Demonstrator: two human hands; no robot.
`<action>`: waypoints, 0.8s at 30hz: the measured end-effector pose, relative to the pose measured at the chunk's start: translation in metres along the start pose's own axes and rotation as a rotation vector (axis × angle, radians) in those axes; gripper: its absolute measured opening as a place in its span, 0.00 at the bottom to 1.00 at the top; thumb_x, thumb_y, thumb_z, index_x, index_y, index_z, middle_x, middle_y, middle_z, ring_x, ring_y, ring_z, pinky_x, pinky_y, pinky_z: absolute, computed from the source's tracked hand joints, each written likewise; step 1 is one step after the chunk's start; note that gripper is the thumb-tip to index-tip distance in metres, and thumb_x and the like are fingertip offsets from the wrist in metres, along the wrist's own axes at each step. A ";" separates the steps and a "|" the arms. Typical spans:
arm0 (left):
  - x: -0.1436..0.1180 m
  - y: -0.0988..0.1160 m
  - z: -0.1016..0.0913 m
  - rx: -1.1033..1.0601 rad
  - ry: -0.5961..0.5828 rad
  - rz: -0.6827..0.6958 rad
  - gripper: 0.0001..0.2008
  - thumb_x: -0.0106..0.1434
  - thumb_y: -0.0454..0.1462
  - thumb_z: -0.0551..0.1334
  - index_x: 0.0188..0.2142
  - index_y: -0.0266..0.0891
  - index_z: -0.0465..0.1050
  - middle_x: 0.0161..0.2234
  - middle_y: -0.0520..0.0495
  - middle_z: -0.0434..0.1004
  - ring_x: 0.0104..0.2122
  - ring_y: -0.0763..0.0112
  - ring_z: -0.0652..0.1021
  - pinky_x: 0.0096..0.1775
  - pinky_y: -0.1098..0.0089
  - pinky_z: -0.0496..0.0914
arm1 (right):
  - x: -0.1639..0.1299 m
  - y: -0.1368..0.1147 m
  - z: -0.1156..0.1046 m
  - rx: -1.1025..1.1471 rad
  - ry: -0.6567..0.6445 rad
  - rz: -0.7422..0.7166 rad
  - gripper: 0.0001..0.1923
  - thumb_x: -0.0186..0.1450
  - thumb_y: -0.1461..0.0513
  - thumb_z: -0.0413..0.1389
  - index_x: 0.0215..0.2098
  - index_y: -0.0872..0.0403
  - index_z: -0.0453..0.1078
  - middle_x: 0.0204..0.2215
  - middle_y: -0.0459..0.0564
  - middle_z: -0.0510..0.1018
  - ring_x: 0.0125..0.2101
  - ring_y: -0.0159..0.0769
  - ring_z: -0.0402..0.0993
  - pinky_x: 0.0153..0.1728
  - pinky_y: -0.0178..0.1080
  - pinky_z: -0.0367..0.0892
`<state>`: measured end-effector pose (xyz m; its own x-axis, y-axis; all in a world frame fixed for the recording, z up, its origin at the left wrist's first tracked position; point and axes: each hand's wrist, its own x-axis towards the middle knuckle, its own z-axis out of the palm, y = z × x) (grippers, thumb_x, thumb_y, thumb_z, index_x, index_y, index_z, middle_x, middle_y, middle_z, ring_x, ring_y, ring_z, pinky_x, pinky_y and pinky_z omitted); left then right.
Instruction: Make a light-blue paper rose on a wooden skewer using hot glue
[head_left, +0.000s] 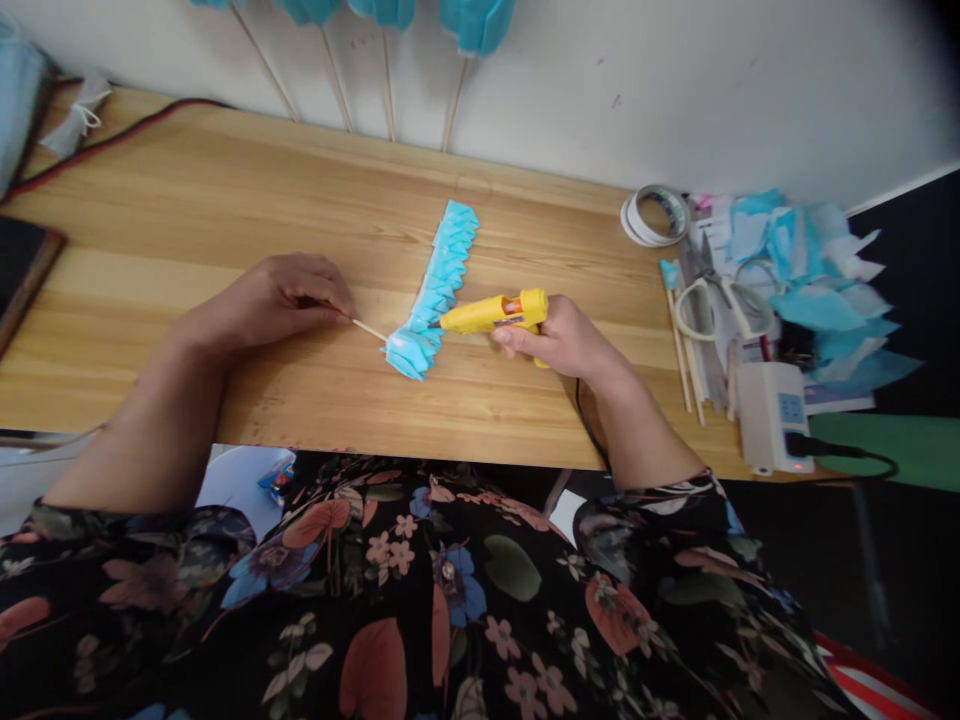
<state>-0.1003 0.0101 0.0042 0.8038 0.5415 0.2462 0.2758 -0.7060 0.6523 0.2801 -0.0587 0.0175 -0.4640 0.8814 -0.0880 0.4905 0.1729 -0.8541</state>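
Note:
My left hand (289,300) pinches a thin wooden stick (370,331) near the middle of the table. Around the stick's far end is a rolled bunch of light blue pleated paper (412,352). From that roll a ruffled blue strip (448,255) stretches away from me, flat on the wood. My right hand (559,340) is closed around a yellow hot glue gun (491,313), its nozzle pointing left at the strip just above the roll. Whether the nozzle touches the paper I cannot tell. A black cord (590,425) hangs from the gun's handle.
Blue paper flowers on sticks (476,25) lean against the wall at the back. To the right lie a tape roll (654,215), scissors (720,295), more sticks (681,345), blue paper scraps (817,270) and a white power socket (772,400). A dark tablet-like object (22,270) sits far left.

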 end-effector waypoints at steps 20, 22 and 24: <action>-0.001 -0.002 0.000 0.005 -0.010 0.003 0.11 0.74 0.41 0.64 0.36 0.42 0.83 0.37 0.44 0.84 0.36 0.68 0.82 0.40 0.70 0.74 | 0.000 -0.004 -0.004 -0.014 -0.051 -0.018 0.25 0.67 0.41 0.61 0.27 0.52 0.72 0.19 0.43 0.76 0.23 0.31 0.69 0.28 0.35 0.62; 0.000 -0.001 0.000 0.004 -0.010 -0.023 0.13 0.75 0.44 0.64 0.36 0.42 0.83 0.36 0.44 0.84 0.36 0.67 0.82 0.40 0.69 0.74 | -0.002 -0.005 -0.008 -0.006 -0.084 -0.019 0.25 0.68 0.42 0.61 0.26 0.53 0.73 0.20 0.44 0.77 0.22 0.29 0.68 0.27 0.35 0.61; 0.000 0.000 -0.001 0.003 -0.010 -0.040 0.15 0.75 0.46 0.64 0.35 0.42 0.84 0.36 0.43 0.85 0.36 0.67 0.82 0.40 0.69 0.74 | -0.003 -0.005 -0.012 0.010 -0.098 -0.026 0.26 0.68 0.42 0.61 0.27 0.54 0.75 0.22 0.45 0.78 0.22 0.28 0.67 0.26 0.34 0.61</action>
<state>-0.1006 0.0110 0.0045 0.7976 0.5645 0.2126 0.3094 -0.6854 0.6591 0.2880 -0.0574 0.0278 -0.5468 0.8293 -0.1154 0.4700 0.1899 -0.8620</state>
